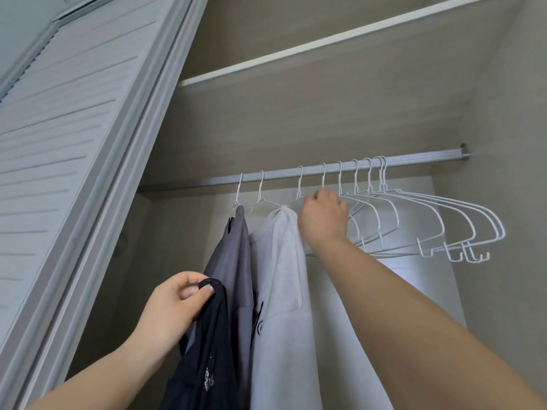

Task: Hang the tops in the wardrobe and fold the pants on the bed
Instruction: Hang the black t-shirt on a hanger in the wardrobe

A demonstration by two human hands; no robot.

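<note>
Nearest, the left hand (174, 300) pinches the collar of a black top (204, 350), which hangs down from its fingers. Just beyond hang a grey top (233, 261) and a white top (281, 291). Farther right, the right hand (324, 217) seems curled round a hanger (324, 180) on the rail (414, 159).

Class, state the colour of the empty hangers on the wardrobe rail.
White, seen best in the head view: the empty hangers on the rail.

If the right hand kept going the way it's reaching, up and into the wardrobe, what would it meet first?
The right hand is already among the empty hangers, apparently gripping one. Straight on, it would likely meet the rail, though depth is unclear.
</note>
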